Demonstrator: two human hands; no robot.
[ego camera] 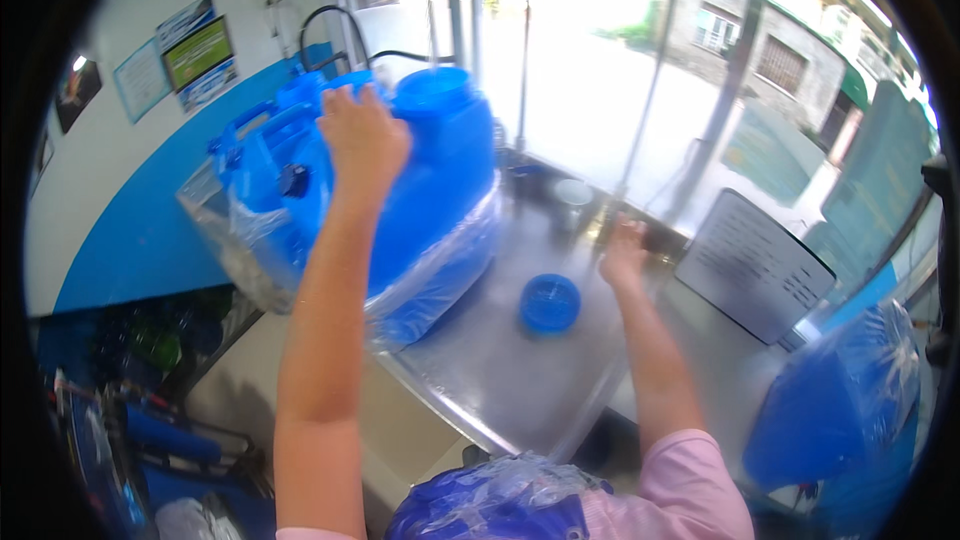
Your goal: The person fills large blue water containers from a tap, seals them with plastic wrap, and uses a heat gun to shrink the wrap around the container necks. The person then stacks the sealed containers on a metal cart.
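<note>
My left hand [365, 142] reaches over a group of blue plastic water containers, its fingers at the rim of a round opening [352, 79]. Its fingertips are partly hidden, so I cannot tell whether they grip the rim. Right beside it is a large blue container [442, 157] with a wide round mouth, partly wrapped in clear plastic. A dark cap [294, 180] sits on a handled blue jug [259, 157] to the left. My right hand [625, 249], blurred, is raised near the back edge of the steel counter [517, 382], fingers apart, with nothing visible in it. A round blue lid or shallow dish [550, 304] lies between my arms.
A whiteboard [754, 266] with writing leans at the right, above a plastic-covered blue container [817, 412]. Metal window bars [660, 67] stand behind the counter. A black hose [330, 9] loops above the containers. At lower left is a dark blue chair-like frame [172, 450].
</note>
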